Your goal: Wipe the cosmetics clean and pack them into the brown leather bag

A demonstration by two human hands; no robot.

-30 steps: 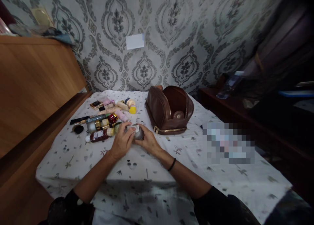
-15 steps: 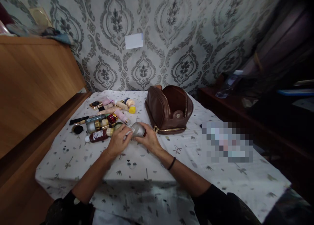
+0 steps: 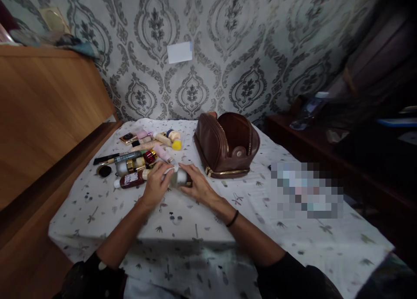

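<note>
Right hand (image 3: 200, 187) grip clamps pale container (image 3: 179, 178), likely for steadiness; left hand (image 3: 155, 185) seems to pinch white item (image 3: 175, 168) against it, blurry.

Cosmetics (image 3: 132, 180) left, bag (image 3: 213, 147) right (both on the cloth (image 3: 198, 223)).

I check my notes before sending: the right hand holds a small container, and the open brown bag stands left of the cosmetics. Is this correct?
One side is wrong: in the head view, the open brown bag stands to the right of the cosmetics. The right hand does hold a small container.
</note>
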